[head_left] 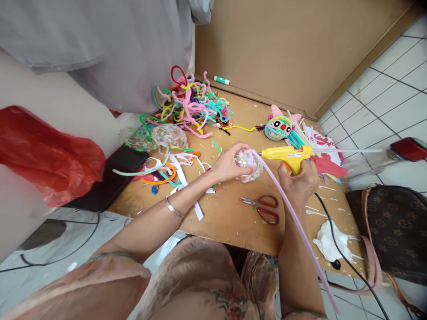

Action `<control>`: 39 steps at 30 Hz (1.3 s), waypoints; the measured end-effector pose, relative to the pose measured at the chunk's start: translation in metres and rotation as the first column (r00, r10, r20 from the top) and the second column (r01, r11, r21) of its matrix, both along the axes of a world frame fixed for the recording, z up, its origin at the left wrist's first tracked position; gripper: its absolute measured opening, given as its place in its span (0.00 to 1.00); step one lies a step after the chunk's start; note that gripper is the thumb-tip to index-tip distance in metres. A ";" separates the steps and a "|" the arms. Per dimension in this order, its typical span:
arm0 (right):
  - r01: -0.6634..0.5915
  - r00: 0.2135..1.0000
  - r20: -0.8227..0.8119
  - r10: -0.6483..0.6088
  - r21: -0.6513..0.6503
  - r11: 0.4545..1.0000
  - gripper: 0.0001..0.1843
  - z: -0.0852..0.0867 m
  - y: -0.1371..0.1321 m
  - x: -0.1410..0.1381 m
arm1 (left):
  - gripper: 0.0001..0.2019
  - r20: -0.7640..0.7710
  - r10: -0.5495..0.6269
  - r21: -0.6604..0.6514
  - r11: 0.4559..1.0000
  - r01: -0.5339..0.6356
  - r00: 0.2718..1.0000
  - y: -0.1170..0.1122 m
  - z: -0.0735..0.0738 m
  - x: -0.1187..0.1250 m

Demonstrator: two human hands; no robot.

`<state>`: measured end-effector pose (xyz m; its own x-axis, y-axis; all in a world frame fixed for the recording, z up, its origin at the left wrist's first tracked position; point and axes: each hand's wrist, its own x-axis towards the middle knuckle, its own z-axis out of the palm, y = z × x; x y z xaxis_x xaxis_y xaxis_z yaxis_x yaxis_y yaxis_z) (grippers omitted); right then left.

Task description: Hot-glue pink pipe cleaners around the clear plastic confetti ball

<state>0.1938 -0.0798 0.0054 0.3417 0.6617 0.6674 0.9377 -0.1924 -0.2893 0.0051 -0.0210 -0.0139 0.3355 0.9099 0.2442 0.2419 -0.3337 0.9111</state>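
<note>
**Clear ball held at the nozzle of a glue gun**

The clear plastic ball (247, 165), filled with glittery bits, is cupped in the left hand (228, 164) just above the middle of the low wooden table (233, 226), with the fingers wrapped round its sides. A pale pink strip (293, 218) is laid over it and trails across the right forearm. The ball is judged light, hard-shelled and smooth, so likely slippery and crackable if squeezed; it is best cradled round its sides, away from the nozzle. The yellow glue gun (288, 154) is clasped by the handle in the right hand (298, 184), its nozzle at the ball. Red-handled scissors (263, 208) lie nearby, and a heap of pipe cleaners (191, 102) lies further back. The table is strewn with scraps, backed by a cardboard sheet (283, 44) and set on a tiled floor (383, 80).
</note>
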 end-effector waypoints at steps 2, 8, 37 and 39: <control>-0.008 1.000 -0.005 0.008 0.008 1.000 0.07 0.000 0.000 0.000 | 0.27 0.000 0.000 0.002 1.000 0.000 1.000 0.000 0.000 0.000; -0.014 1.000 -0.017 0.014 0.042 0.999 0.08 -0.002 0.002 0.002 | 0.27 0.011 -0.004 0.005 1.000 0.004 1.000 0.001 -0.001 0.000; -0.047 0.998 -0.039 0.051 0.094 0.994 0.10 -0.003 0.003 0.003 | 0.26 0.026 -0.014 0.005 1.000 0.014 1.000 0.000 -0.001 0.001; -0.041 0.997 -0.057 0.047 0.093 0.995 0.10 -0.003 0.004 0.002 | 0.27 0.021 -0.013 -0.001 1.000 0.013 1.000 0.001 -0.001 0.000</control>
<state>0.1955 -0.0762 0.0023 0.3542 0.6140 0.7054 0.9254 -0.1213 -0.3590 0.0055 -0.0204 -0.0149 0.3420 0.9058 0.2502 0.2186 -0.3357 0.9163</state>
